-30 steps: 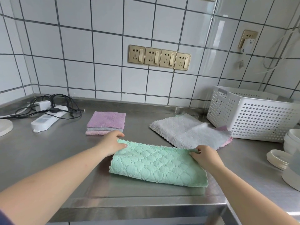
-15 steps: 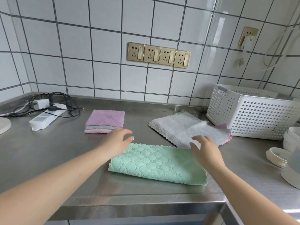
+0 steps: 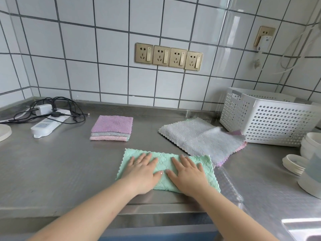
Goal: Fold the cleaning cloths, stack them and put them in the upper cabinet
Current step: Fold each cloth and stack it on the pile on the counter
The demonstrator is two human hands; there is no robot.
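Both hands, left hand [image 3: 141, 172] and right hand [image 3: 188, 173], lay with fingers spread, flattening the half-folded green cloth [image 3: 165, 168] at lower centre; folding it again seemed next.

White tiled wall [image 3: 107, 46] (dark grout) behind a steel counter [image 3: 52, 167].

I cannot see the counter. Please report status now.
Left hand and right hand flat on green cloth. Folded stack behind. Grey cloth unfolded. Nothing in the way.
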